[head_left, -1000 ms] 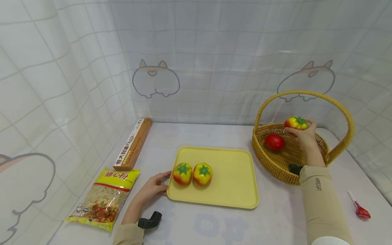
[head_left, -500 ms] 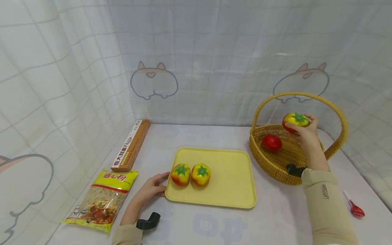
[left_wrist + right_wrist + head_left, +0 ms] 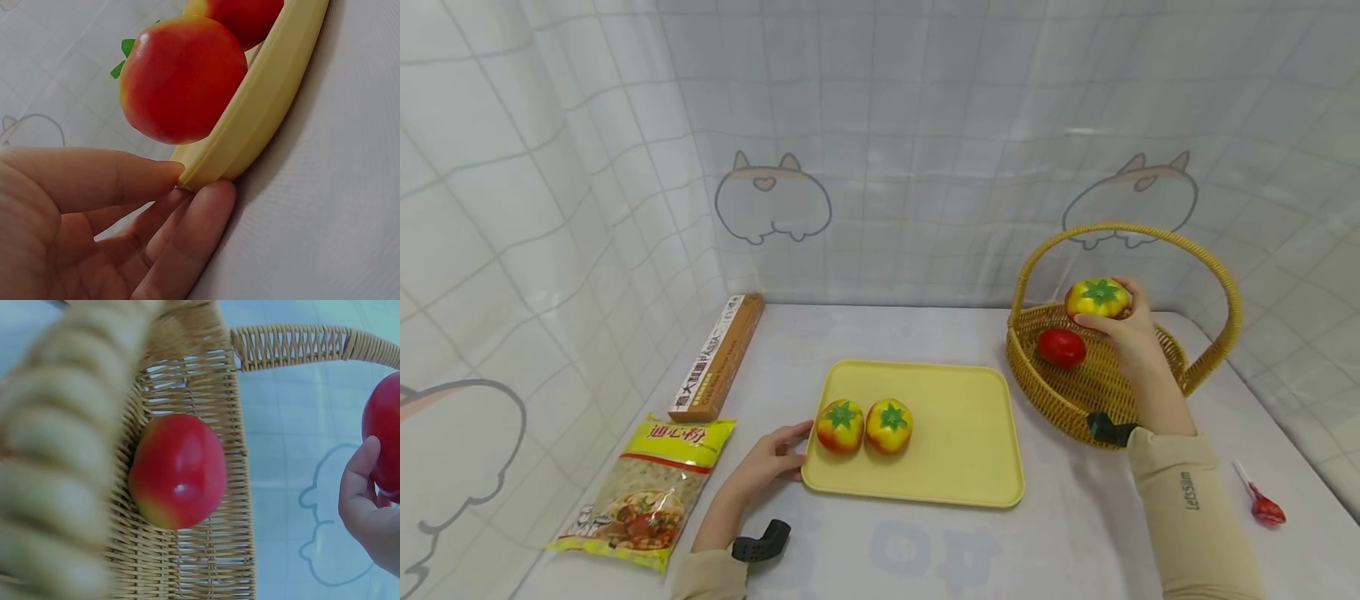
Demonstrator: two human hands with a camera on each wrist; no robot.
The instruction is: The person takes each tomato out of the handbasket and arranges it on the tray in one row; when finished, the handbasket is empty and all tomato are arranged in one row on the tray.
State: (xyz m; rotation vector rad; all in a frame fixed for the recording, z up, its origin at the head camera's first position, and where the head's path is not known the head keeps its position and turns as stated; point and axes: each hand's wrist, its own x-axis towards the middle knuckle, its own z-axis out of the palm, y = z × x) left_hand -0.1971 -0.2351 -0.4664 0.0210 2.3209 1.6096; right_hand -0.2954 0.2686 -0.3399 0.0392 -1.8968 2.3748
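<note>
My right hand (image 3: 1131,329) grips a red-and-yellow tomato (image 3: 1097,302) with a green leafy top, held up over the wicker basket (image 3: 1045,406) and under its handle. Inside that basket lies another tomato (image 3: 178,472), its red side showing. Over on the left, my left hand (image 3: 767,458) pinches the left edge of a yellow tray (image 3: 958,433). Its thumb and fingertips meet at the tray's rim in the left wrist view. Two more tomatoes, a left one (image 3: 840,427) and a right one (image 3: 889,427), sit side by side on the tray with green tops upward.
Left of the tray lie a yellow-topped pasta bag (image 3: 643,492) and, behind it, a long brown pasta box (image 3: 718,358). A red lollipop (image 3: 1266,507) is on the table at the far right. A white patterned curtain (image 3: 910,208) encloses the back and sides.
My right hand has lifted the tomato slightly and carried it leftward above the basket. The left hand keeps its hold on the tray. The whole head view has shifted a little.
</note>
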